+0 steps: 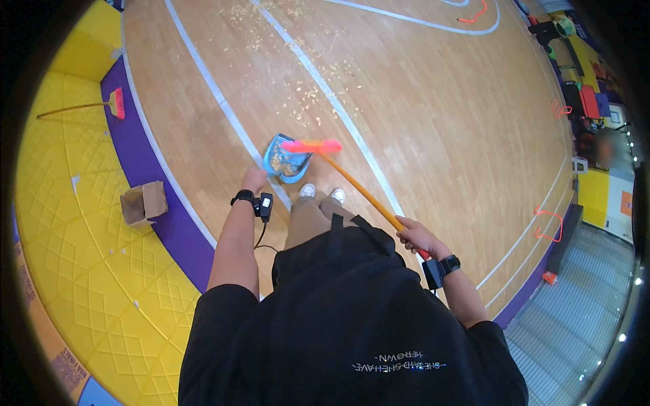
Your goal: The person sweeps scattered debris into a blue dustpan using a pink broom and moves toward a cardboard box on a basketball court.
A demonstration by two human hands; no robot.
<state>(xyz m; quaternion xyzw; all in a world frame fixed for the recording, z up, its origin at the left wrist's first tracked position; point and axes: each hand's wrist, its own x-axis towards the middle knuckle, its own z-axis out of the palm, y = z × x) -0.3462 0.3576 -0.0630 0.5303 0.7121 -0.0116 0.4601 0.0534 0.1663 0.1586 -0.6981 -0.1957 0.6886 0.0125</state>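
My left hand [254, 178] is closed at the near left side of a blue dustpan [296, 177], apparently on its handle. Pale chips of debris [282, 163] lie inside the pan. A broom with a pink head [325, 146] slants from the dustpan's right rim towards me, its orange handle [363, 192] held near the end by my right hand [419, 236]. The broom head overlaps the pan's upper right part. More pale chips [304, 96] are scattered on the wooden floor beyond the pan, around a white line.
A second pink broom [119, 103] rests against the yellow padding [76, 152] at left. An open cardboard box [152, 198] stands by the purple border. Orange-red hurdle frames [560, 226] stand at right. People and equipment [589, 101] are at the far right edge.
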